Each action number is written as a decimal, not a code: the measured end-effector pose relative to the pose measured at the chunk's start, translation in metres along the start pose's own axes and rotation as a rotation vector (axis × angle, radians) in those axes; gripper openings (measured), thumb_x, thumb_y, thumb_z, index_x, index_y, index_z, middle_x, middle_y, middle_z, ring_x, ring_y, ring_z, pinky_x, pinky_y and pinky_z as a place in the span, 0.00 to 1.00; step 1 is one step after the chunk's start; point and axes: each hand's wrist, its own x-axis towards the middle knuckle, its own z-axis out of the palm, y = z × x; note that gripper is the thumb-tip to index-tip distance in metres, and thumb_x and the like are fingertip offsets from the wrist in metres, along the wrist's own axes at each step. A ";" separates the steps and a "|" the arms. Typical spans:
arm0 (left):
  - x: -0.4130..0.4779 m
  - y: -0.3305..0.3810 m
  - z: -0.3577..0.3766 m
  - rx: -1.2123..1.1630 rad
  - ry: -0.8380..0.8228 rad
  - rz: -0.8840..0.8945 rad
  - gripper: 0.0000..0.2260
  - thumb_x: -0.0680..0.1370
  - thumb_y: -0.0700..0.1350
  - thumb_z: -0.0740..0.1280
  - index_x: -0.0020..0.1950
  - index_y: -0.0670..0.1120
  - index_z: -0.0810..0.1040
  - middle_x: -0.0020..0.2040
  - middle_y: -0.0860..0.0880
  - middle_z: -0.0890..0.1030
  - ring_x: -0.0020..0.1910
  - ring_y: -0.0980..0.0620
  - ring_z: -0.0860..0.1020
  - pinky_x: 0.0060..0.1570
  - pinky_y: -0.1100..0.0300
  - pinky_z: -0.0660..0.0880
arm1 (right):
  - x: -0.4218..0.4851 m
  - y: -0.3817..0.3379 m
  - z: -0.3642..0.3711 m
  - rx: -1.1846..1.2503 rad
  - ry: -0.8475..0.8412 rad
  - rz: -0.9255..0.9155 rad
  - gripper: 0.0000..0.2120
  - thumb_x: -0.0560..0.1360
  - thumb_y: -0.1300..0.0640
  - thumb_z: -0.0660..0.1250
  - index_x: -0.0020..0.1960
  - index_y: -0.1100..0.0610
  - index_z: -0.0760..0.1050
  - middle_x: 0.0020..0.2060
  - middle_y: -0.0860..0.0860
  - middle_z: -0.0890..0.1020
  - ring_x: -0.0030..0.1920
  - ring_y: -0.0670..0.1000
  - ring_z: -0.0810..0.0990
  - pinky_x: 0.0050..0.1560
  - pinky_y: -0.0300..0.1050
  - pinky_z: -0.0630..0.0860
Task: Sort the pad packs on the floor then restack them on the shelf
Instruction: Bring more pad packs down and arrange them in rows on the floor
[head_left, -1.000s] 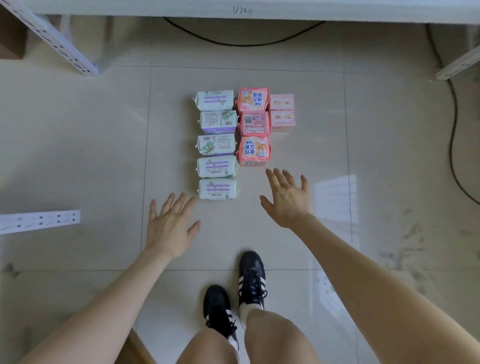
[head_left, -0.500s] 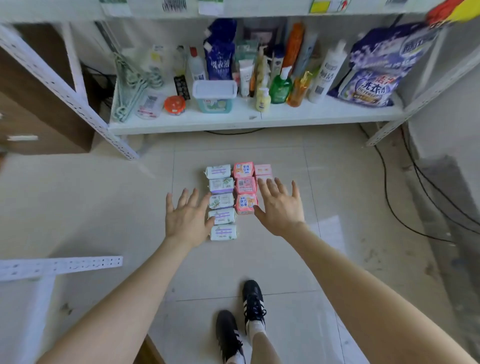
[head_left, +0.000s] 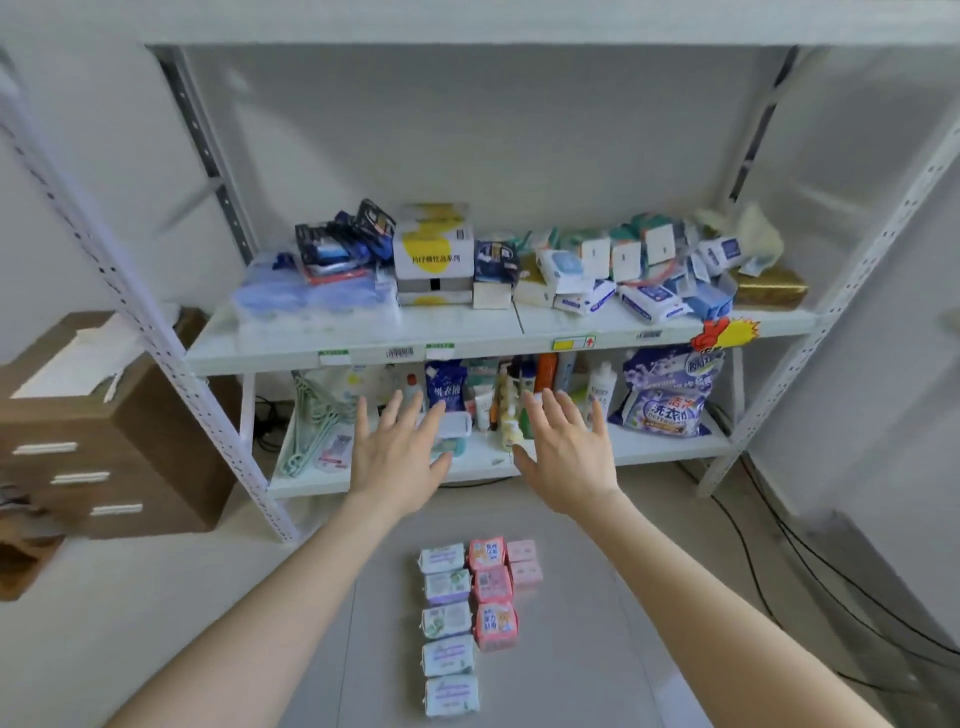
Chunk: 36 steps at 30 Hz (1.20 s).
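Observation:
The pad packs lie sorted in rows on the floor: a column of several pale green packs, a column of three red-pink packs beside it, and two small light pink packs on the right. My left hand and my right hand are both raised in front of the white shelf unit, fingers spread, holding nothing. Both hands hover well above the packs, at the height of the lower shelf.
The middle shelf carries blue packs, a white-yellow box and scattered wipe packs. Bottles and a detergent bag fill the lower shelf. A brown drawer cabinet stands at left. Black cables run across the floor at right.
The view has tilted up from the floor to the shelf. Both hands have lifted away from the pack rows and now hover before the lower shelf.

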 end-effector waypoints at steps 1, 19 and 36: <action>0.004 -0.002 -0.016 0.009 0.032 0.002 0.29 0.80 0.62 0.52 0.78 0.54 0.51 0.79 0.49 0.54 0.78 0.46 0.50 0.73 0.37 0.43 | 0.005 0.001 -0.017 0.002 0.043 0.004 0.33 0.79 0.39 0.53 0.78 0.55 0.52 0.75 0.55 0.62 0.76 0.56 0.58 0.73 0.63 0.49; 0.054 -0.013 -0.261 0.079 0.495 0.049 0.30 0.79 0.64 0.50 0.78 0.55 0.49 0.79 0.49 0.52 0.78 0.47 0.49 0.72 0.36 0.41 | 0.063 0.030 -0.244 -0.083 0.481 0.026 0.32 0.79 0.40 0.52 0.78 0.52 0.51 0.76 0.54 0.60 0.76 0.55 0.56 0.74 0.63 0.48; 0.180 0.059 -0.329 0.129 0.637 -0.007 0.31 0.79 0.65 0.50 0.78 0.55 0.49 0.79 0.48 0.53 0.78 0.47 0.50 0.73 0.36 0.43 | 0.159 0.146 -0.296 -0.142 0.534 -0.034 0.31 0.80 0.42 0.53 0.78 0.54 0.51 0.77 0.55 0.59 0.77 0.55 0.55 0.74 0.62 0.49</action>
